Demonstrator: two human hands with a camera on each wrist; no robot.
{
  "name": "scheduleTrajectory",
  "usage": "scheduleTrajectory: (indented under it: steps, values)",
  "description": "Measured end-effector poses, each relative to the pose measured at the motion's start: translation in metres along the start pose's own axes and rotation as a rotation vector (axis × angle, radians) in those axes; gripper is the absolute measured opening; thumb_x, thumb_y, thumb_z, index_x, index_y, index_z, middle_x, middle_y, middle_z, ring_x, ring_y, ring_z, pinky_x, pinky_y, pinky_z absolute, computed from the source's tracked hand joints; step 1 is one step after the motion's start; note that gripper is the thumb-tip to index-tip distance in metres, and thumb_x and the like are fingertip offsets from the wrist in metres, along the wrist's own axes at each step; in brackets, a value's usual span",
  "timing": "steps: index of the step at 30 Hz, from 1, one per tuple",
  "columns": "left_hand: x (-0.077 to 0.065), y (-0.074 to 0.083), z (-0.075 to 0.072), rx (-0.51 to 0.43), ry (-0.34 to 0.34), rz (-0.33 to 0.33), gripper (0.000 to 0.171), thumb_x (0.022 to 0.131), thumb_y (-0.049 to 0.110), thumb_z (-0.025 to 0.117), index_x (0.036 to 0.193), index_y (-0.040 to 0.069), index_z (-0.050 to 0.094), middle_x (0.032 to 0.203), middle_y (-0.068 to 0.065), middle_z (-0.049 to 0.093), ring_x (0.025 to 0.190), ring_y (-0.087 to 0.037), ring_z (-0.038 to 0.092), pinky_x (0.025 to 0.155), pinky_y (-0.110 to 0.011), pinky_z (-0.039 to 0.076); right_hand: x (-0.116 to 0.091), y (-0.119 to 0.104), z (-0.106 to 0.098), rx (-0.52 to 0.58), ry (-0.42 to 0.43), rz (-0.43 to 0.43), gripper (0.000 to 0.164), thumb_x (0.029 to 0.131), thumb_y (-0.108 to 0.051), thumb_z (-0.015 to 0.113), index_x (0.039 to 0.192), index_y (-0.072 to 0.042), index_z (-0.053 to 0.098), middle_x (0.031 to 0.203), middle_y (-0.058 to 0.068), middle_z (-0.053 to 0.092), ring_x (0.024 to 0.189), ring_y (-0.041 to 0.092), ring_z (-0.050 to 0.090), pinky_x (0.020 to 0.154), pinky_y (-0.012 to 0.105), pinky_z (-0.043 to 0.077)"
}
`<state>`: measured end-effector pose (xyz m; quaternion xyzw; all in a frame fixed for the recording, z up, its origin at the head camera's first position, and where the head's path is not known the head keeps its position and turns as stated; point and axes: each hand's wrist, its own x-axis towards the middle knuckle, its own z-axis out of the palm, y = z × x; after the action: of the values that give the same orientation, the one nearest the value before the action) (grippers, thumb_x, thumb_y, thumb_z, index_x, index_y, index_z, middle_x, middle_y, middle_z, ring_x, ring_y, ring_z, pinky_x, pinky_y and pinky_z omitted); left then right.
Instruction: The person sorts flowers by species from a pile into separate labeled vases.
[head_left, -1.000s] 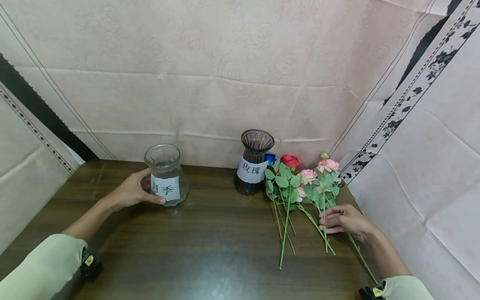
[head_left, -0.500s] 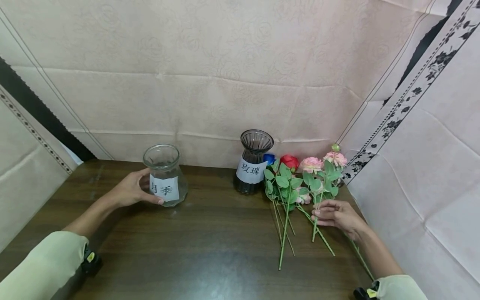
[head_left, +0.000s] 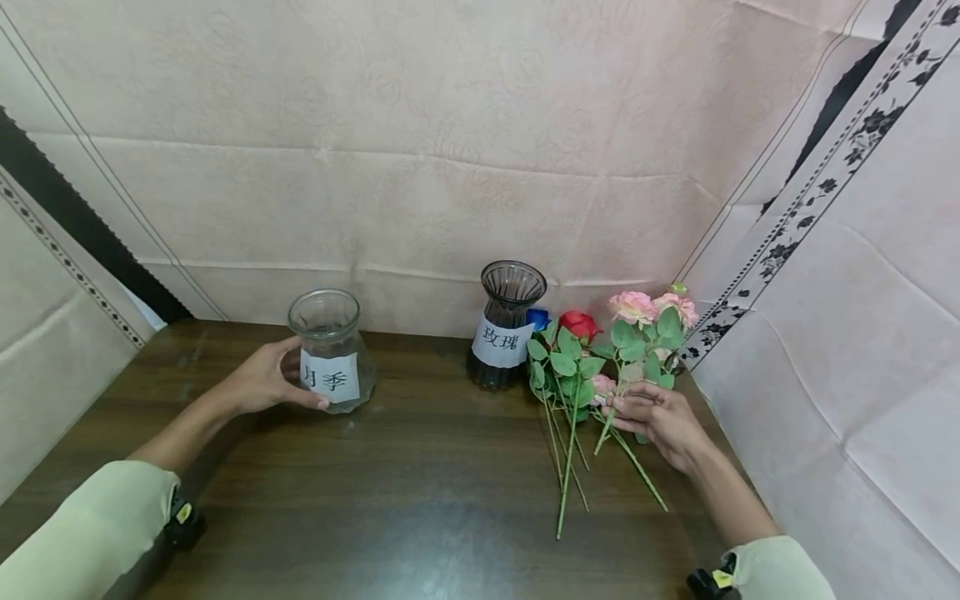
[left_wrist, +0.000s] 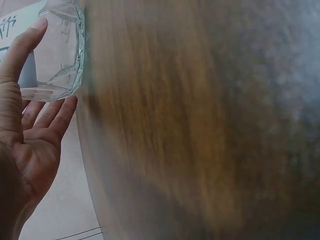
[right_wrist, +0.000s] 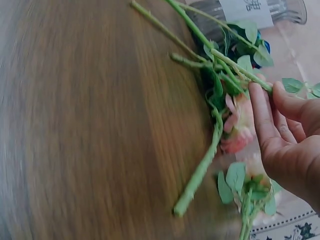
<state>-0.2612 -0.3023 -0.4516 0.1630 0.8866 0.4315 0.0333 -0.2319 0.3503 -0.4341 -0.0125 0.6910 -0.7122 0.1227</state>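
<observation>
In the head view my left hand (head_left: pixel 266 379) grips the left side of a clear glass vase (head_left: pixel 362 379) with a white label, thumb across its front low down. The left wrist view shows the thumb over the label and the fingers behind the vase's base (left_wrist: pixel 75 55). My right hand (head_left: pixel 663 421) pinches the green stem (head_left: pixel 604 432) of a pink flower (head_left: pixel 632 307), whose blooms and leaves rise above the fingers. In the right wrist view thumb and fingertips meet on that stem (right_wrist: pixel 232 62). Another pink bloom (right_wrist: pixel 239 127) lies just below it, close to the hand.
A dark glass vase (head_left: pixel 502 343) with a white label stands at the back of the brown wooden table (head_left: pixel 420 483). Right beside it lie a red rose (head_left: pixel 579 324), a blue flower (head_left: pixel 537 318) and several stems. Pale cloth walls (head_left: pixel 450 208) enclose the table.
My right hand has moved left and away from me, lifting the pink flower so its blooms sit higher. The left hand and the clear vase have stayed in place.
</observation>
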Motion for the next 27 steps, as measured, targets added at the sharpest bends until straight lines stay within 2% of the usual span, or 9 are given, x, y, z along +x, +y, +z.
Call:
scheduleTrajectory:
  steps: [4, 10, 15, 22, 27]
  values:
    - [-0.001, 0.002, 0.001, 0.008, 0.012, -0.009, 0.116, 0.080, 0.029, 0.106, 0.169, -0.005, 0.040, 0.154, -0.027, 0.067, 0.142, -0.050, 0.067, 0.116, -0.060, 0.058, 0.004, -0.001, 0.012, 0.071, 0.004, -0.034, 0.020, 0.110, 0.006, 0.065, 0.112, -0.012, 0.072, 0.111, -0.001, 0.086, 0.107, 0.016, 0.085, 0.098, 0.034, 0.068]
    - [-0.001, 0.002, 0.003, 0.014, 0.025, -0.022, 0.117, 0.080, 0.031, 0.107, 0.169, -0.004, 0.041, 0.153, -0.027, 0.068, 0.142, -0.050, 0.068, 0.115, -0.060, 0.058, 0.011, -0.001, 0.029, 0.139, 0.008, -0.106, 0.016, 0.110, 0.005, 0.066, 0.117, -0.007, 0.076, 0.120, 0.005, 0.087, 0.110, 0.017, 0.085, 0.101, 0.035, 0.067]
    - [-0.002, 0.001, 0.003, 0.015, 0.033, -0.021, 0.117, 0.079, 0.030, 0.107, 0.169, -0.004, 0.041, 0.153, -0.027, 0.067, 0.141, -0.050, 0.068, 0.115, -0.060, 0.058, 0.019, -0.002, 0.045, 0.202, 0.045, -0.134, 0.017, 0.111, 0.006, 0.065, 0.116, -0.007, 0.075, 0.116, 0.007, 0.087, 0.109, 0.018, 0.085, 0.102, 0.036, 0.067]
    - [-0.003, 0.001, 0.005, 0.014, 0.034, -0.005, 0.116, 0.079, 0.029, 0.107, 0.168, -0.005, 0.040, 0.152, -0.027, 0.067, 0.140, -0.050, 0.068, 0.116, -0.060, 0.058, 0.029, -0.005, 0.067, 0.334, 0.097, -0.170, 0.029, 0.109, 0.012, 0.063, 0.100, -0.011, 0.079, 0.107, 0.006, 0.088, 0.103, 0.021, 0.087, 0.098, 0.039, 0.069]
    - [-0.002, 0.002, 0.005, 0.021, 0.028, -0.007, 0.117, 0.080, 0.030, 0.106, 0.169, -0.006, 0.038, 0.151, -0.028, 0.068, 0.140, -0.051, 0.068, 0.116, -0.063, 0.057, 0.035, -0.008, 0.081, 0.366, 0.129, -0.203, 0.031, 0.109, 0.010, 0.064, 0.096, -0.013, 0.080, 0.101, 0.005, 0.088, 0.100, 0.022, 0.087, 0.098, 0.040, 0.069]
